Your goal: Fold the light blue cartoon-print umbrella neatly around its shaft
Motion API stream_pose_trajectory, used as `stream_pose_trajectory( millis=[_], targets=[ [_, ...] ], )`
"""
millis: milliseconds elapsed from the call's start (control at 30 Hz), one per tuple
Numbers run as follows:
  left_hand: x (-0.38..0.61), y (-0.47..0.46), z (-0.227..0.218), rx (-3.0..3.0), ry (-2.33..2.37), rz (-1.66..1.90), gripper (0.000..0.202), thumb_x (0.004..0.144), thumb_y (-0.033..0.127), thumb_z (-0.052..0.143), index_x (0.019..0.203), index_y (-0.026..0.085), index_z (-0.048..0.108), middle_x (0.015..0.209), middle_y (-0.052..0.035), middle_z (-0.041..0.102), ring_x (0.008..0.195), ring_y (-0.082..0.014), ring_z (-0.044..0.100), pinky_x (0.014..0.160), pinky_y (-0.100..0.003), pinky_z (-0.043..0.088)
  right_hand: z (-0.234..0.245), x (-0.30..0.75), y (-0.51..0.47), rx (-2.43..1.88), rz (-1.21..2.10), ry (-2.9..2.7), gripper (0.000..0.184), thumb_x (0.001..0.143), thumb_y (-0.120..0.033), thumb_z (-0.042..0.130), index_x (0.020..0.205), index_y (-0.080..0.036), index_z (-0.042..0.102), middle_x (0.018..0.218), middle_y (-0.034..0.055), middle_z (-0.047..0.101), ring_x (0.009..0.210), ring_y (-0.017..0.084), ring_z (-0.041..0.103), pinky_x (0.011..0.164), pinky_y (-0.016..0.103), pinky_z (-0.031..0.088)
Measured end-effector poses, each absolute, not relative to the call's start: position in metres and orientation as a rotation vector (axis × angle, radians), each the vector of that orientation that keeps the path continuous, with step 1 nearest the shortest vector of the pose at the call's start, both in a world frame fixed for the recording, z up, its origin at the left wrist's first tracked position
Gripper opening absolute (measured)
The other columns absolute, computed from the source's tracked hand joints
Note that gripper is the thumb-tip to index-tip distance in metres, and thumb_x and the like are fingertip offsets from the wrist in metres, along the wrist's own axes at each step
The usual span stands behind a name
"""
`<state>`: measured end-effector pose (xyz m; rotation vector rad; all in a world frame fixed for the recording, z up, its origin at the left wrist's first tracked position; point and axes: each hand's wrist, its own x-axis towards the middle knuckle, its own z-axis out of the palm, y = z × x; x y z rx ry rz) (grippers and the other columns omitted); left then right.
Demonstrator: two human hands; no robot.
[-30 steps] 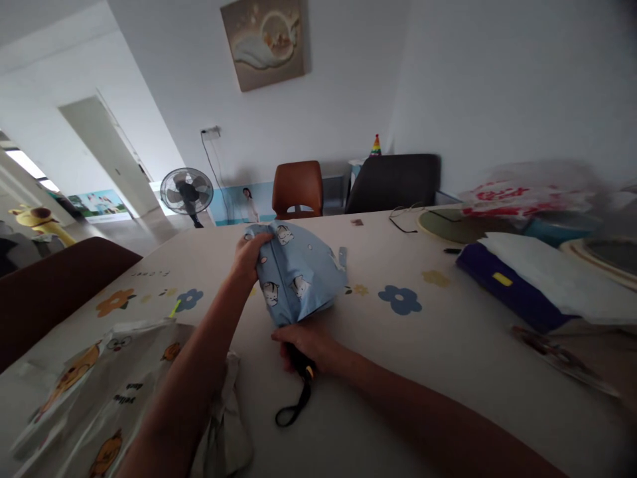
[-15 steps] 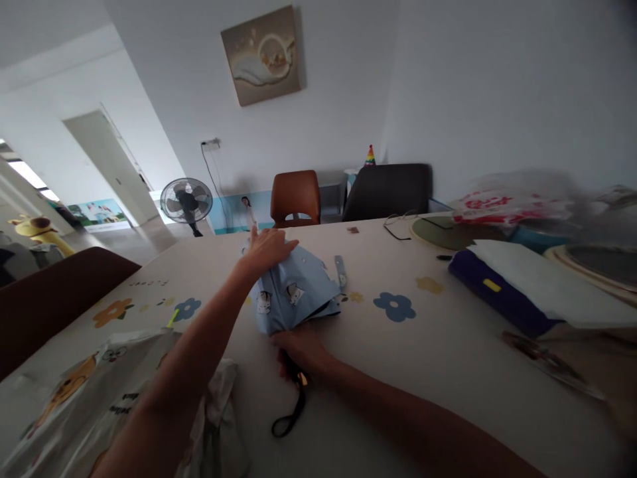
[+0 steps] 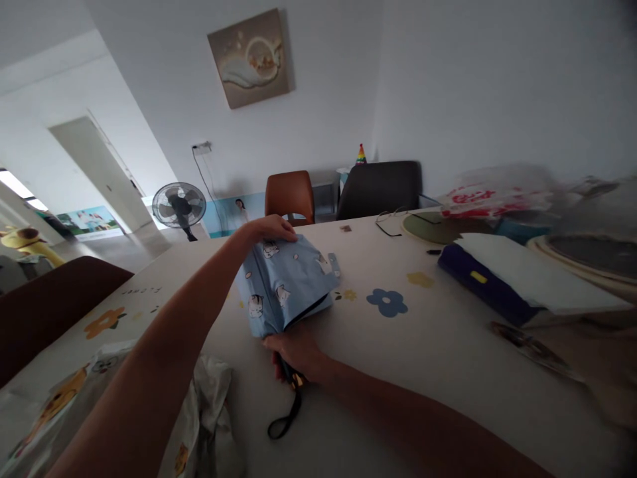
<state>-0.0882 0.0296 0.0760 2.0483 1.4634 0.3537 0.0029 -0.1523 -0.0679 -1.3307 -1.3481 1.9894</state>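
A folded light-blue umbrella (image 3: 283, 285) with cartoon cat prints lies on the table (image 3: 378, 358) in front of me. My right hand (image 3: 291, 352) is closed round its black handle, whose wrist strap (image 3: 284, 419) trails toward me. My left hand (image 3: 271, 229) reaches over the far end of the canopy and grips the fabric there with curled fingers. A small closing tab (image 3: 334, 264) sticks out at the canopy's right side.
White printed plastic bags (image 3: 99, 392) lie at my near left. A dark blue box with white paper (image 3: 502, 282), round trays and a red-printed bag (image 3: 492, 199) crowd the right. Brown and dark chairs (image 3: 291, 196) stand at the far edge, a fan (image 3: 179, 206) behind.
My left hand has moved from the canopy's left edge across its top and now grips the far end. The canopy lies flatter. My right hand stays on the handle.
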Motion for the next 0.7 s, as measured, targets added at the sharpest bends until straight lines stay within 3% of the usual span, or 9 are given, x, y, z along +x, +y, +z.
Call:
stream_pose_trajectory(
  millis=[200, 333, 433, 567, 700],
  targets=[
    [-0.102, 0.012, 0.084, 1.985, 1.299, 0.742, 0.023, 0.060, 0.033, 0.072, 0.077, 0.018, 0.072, 0.081, -0.0044, 0.068, 0.076, -0.0150, 0.057, 0.075, -0.029, 0.043, -0.062, 0.005, -0.154, -1.327, 1.965, -1.333, 0.032, 0.077, -0.021, 0.051, 0.045, -0.016, 0.046, 0.033, -0.0021, 0.046, 0.029, 0.010, 0.047, 0.027, 0.018, 0.036],
    [-0.124, 0.002, 0.088, 1.863, 1.140, 0.887, 0.019, 0.068, 0.032, 0.066, 0.079, 0.016, 0.069, 0.075, -0.0036, 0.064, 0.067, -0.0119, 0.055, 0.070, -0.029, 0.045, -0.064, 0.006, -0.154, -1.257, 1.928, -1.318, 0.028, 0.075, -0.020, 0.052, 0.047, -0.015, 0.047, 0.035, -0.0027, 0.047, 0.030, 0.011, 0.049, 0.027, 0.019, 0.038],
    [-0.137, -0.010, 0.093, 1.815, 1.070, 0.947, 0.012, 0.068, 0.021, 0.063, 0.079, 0.016, 0.068, 0.074, -0.0044, 0.063, 0.066, -0.0123, 0.057, 0.068, -0.029, 0.047, -0.069, 0.006, -0.153, -1.234, 1.911, -1.355, 0.026, 0.074, -0.021, 0.053, 0.049, -0.015, 0.048, 0.036, -0.0026, 0.048, 0.030, 0.012, 0.050, 0.026, 0.019, 0.037],
    [-0.146, -0.032, 0.106, 1.839, 1.106, 0.886, 0.026, 0.062, 0.002, 0.060, 0.082, 0.015, 0.069, 0.075, -0.0051, 0.064, 0.074, -0.0167, 0.061, 0.073, -0.032, 0.048, -0.071, 0.005, -0.152, -1.230, 1.905, -1.366, 0.024, 0.073, -0.019, 0.052, 0.050, -0.016, 0.047, 0.036, -0.0032, 0.047, 0.030, 0.011, 0.050, 0.027, 0.019, 0.038],
    [-0.161, -0.045, 0.110, 1.865, 1.116, 0.939, 0.021, 0.060, -0.001, 0.058, 0.071, 0.015, 0.067, 0.067, -0.0031, 0.061, 0.068, -0.0148, 0.059, 0.072, -0.031, 0.048, -0.070, 0.004, -0.150, -1.241, 1.916, -1.353, 0.023, 0.074, -0.018, 0.051, 0.052, -0.016, 0.047, 0.036, -0.0030, 0.048, 0.030, 0.011, 0.049, 0.028, 0.019, 0.039]
  ],
)
